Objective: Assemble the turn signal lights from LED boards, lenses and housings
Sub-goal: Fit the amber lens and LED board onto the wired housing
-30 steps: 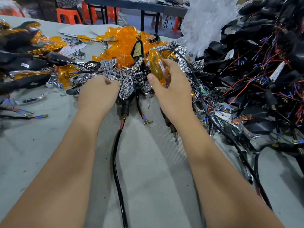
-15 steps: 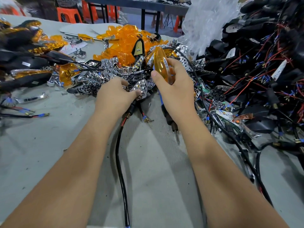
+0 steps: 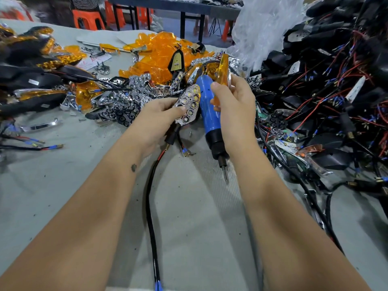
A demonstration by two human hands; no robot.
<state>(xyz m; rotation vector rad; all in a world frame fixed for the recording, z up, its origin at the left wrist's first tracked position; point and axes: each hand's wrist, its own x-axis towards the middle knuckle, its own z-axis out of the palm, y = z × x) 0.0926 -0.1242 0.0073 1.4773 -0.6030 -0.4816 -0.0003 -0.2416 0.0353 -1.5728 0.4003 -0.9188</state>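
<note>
My left hand point(image 3: 156, 116) pinches a chrome reflector with LEDs point(image 3: 189, 103), raised above the table with black and red wires point(image 3: 155, 164) trailing down from under the hand. My right hand point(image 3: 235, 106) holds an orange lens point(image 3: 223, 69) upright between thumb and fingers, and a blue electric screwdriver point(image 3: 207, 114) also hangs from that hand, tip pointing down. The reflector sits just left of the screwdriver, a short gap from the lens. More chrome reflectors point(image 3: 126, 108) and orange lenses point(image 3: 159, 53) are heaped behind the hands. Black housings with wires point(image 3: 327, 80) pile up on the right.
Finished black and orange lights point(image 3: 31, 80) lie at the far left. A clear plastic bag point(image 3: 262, 24) stands behind the right pile. Loose wires point(image 3: 31, 145) rest on the grey table point(image 3: 63, 185). Orange stools point(image 3: 88, 19) stand beyond the table edge.
My left hand lifted a chrome reflector out of the heap and brought it toward the right hand. The right hand rose slightly, and the blue screwdriver now shows.
</note>
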